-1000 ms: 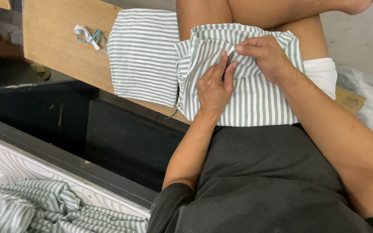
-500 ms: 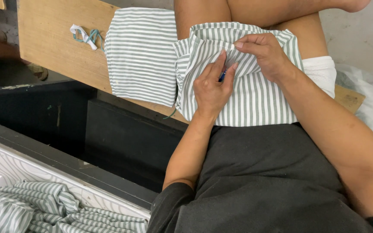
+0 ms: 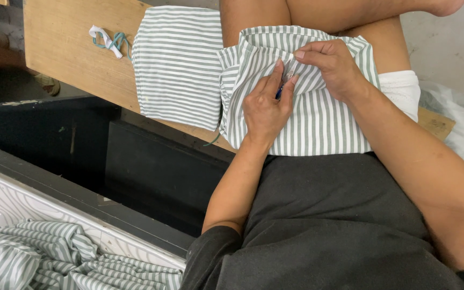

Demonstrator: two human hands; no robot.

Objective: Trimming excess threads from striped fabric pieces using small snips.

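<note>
Striped garment [image 3: 318, 123] lies on the person's lap, beside the wooden board [image 3: 65, 53]. Left hand [image 3: 264, 107] pinches a small blue tool [image 3: 280, 91]; right hand [image 3: 331, 67] fingers clamp the bunched fabric.

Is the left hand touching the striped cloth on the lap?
Touching. The head view shows the left hand lying flat on the striped cloth, fingers pressed into its folds.

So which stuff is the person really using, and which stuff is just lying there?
In use:
- left hand pressing a small blue tool to the cloth
- right hand pinching the fold
- striped cloth on the lap

Just lying about:
- flat striped piece on the wooden board
- white and teal scraps
- crumpled striped heap
</note>
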